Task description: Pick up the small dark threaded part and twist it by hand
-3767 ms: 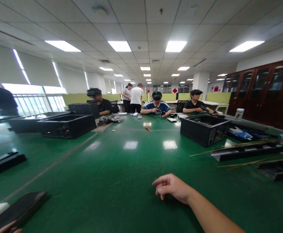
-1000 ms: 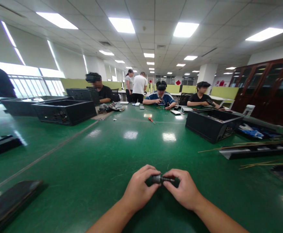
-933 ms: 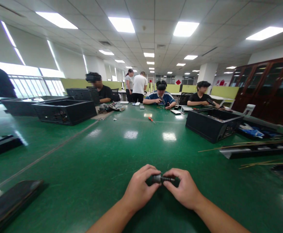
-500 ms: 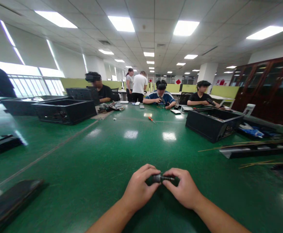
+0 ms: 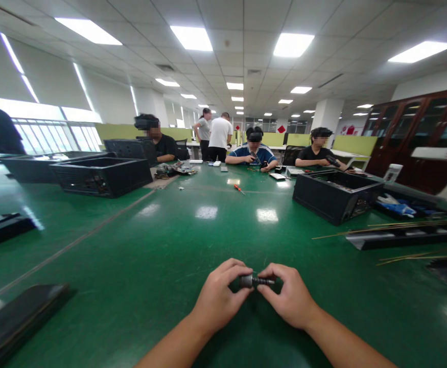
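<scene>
Both hands pinch one small dark metal part, held level just above the green tabletop (image 5: 162, 260). The metal part (image 5: 246, 281) has a smooth cylinder at its left end and a thin shaft with ridges or a spring coil at its right. Thumb and fingers of my left hand (image 5: 223, 289) close around the cylinder end. My right hand (image 5: 290, 294) grips the ridged shaft between thumb and fingertips. Fingers hide some of the part, so its exact kind cannot be made out.
Black computer cases (image 5: 104, 176) stand at left and another black case (image 5: 334, 197) at right. An orange screwdriver (image 5: 239, 189) lies ahead. Thin brass-coloured rods (image 5: 346, 234) and a metal channel (image 5: 399, 237) are on the right, a dark slab (image 5: 20, 322) near left. Co-workers sit across the table.
My hands and the metal part stay nearly still. At the far right, a person's hand with a pale box-like object has come into view.
</scene>
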`<state>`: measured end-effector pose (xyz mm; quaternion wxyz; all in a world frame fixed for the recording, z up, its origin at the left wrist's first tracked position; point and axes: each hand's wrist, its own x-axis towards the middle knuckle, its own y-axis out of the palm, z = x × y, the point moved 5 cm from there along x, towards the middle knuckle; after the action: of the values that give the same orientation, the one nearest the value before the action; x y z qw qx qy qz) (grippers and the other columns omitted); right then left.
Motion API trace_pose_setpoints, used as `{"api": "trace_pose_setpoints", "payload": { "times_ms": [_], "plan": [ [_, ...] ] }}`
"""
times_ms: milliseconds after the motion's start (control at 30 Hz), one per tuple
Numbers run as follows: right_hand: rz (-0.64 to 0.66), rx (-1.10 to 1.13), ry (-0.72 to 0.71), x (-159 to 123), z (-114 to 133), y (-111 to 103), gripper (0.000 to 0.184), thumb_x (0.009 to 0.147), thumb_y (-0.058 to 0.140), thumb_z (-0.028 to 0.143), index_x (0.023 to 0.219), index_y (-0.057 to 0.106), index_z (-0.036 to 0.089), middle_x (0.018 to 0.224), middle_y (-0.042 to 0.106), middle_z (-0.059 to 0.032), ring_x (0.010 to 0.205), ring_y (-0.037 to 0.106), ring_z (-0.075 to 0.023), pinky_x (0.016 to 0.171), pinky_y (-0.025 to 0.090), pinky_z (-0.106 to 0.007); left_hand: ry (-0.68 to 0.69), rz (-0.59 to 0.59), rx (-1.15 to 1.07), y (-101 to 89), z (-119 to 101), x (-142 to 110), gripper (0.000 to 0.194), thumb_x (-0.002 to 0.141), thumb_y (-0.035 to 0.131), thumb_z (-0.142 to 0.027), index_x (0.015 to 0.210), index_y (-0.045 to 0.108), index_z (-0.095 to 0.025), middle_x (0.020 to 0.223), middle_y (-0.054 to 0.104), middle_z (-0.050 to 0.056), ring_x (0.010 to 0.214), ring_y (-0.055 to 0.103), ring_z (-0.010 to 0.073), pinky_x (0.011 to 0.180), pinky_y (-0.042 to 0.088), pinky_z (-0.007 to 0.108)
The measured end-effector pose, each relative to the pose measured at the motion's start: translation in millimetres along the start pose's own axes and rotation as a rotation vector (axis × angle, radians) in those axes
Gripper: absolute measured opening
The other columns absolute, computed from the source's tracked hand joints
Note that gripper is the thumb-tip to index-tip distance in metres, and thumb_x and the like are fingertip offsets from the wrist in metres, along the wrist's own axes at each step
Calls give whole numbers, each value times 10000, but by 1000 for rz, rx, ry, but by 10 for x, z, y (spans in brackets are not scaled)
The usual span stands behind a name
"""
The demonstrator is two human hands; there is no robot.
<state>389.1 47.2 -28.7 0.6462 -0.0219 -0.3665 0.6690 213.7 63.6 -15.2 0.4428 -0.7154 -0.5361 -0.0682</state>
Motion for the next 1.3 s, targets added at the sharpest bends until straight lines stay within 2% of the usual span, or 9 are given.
{"api": "trace_pose_setpoints", "payload": {
  "times_ms": [1300],
  "plan": [
    [3,35,-33,25,11,-49,58,760,643,153,809,648,185,741,668,-13,713,627,-177,684,463,-270,19,-21,37,-63,-45,19,291,761,696,-74,1007,686,-229,976,686,43,907,673,180,813,548,300]
  ]
}}
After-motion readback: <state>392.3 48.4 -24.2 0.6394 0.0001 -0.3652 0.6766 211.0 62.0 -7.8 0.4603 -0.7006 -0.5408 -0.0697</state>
